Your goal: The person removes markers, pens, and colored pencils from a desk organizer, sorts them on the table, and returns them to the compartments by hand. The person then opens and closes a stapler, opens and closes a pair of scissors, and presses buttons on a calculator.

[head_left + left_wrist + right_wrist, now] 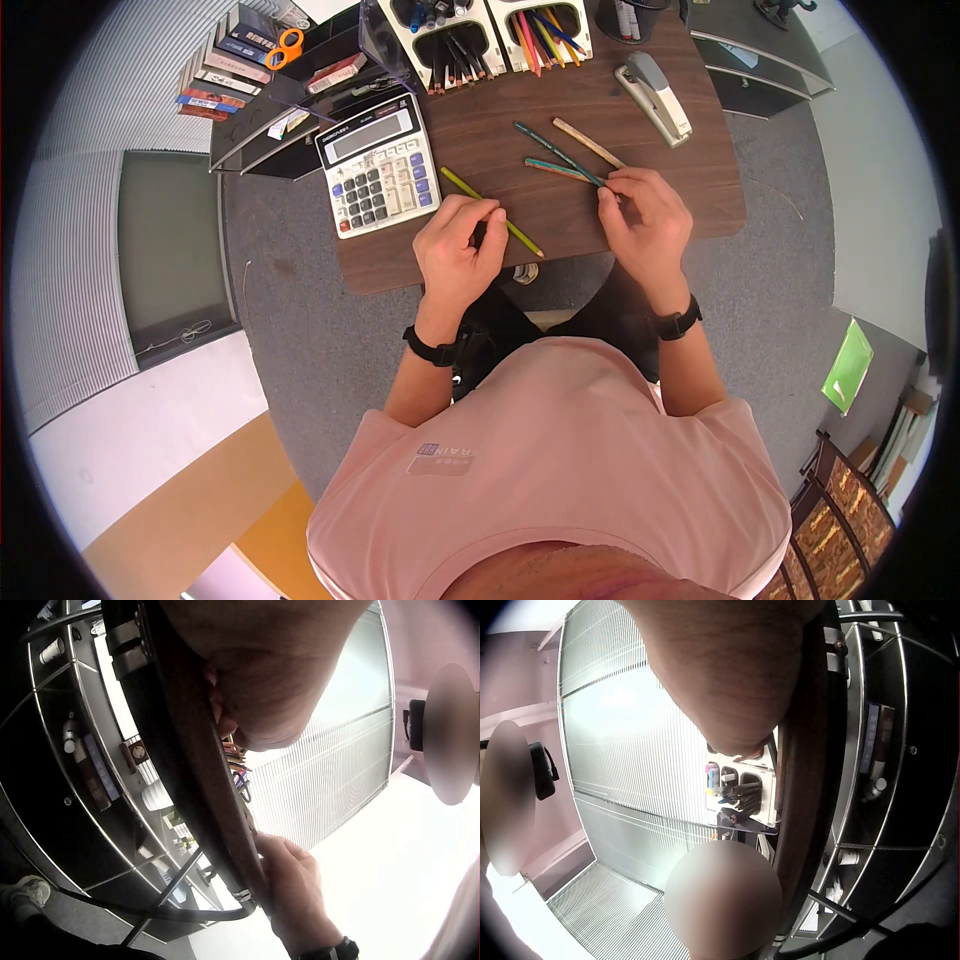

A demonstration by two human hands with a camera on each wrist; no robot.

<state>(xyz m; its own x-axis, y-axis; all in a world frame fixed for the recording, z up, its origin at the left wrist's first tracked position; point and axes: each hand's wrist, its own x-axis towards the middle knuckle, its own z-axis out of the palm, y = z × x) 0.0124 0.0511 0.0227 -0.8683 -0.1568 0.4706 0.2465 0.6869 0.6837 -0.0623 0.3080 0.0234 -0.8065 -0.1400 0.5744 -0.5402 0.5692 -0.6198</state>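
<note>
The head view shows a brown desk (560, 90) with a calculator (380, 165) on it, standing toward the person's left. To the right of the calculator, the left hand (460, 250) pinches a yellow-green pencil (524, 239) between thumb and curled fingers; the pencil slants across the desk, one end near the calculator and the other toward the desk's near edge. Farther right of the calculator, the right hand (648, 225) has its thumb and fingertips closed narrowly on the near end of a dark green pencil (555, 150). An orange-and-teal pencil (553, 168) lies beside that one, on the side nearer the calculator, and a tan pencil (585, 140) lies on the other side, its near end by the right hand's fingers.

Beyond the calculator and to its right stands a white organizer (501, 45) holding dark pencils (460, 62) and colored pencils (545, 38). A stapler (655, 98) rests well to the calculator's right, past the tan pencil, and a dark cup (632, 22) stands behind it. In both wrist views the hands hide the pencils they grip.
</note>
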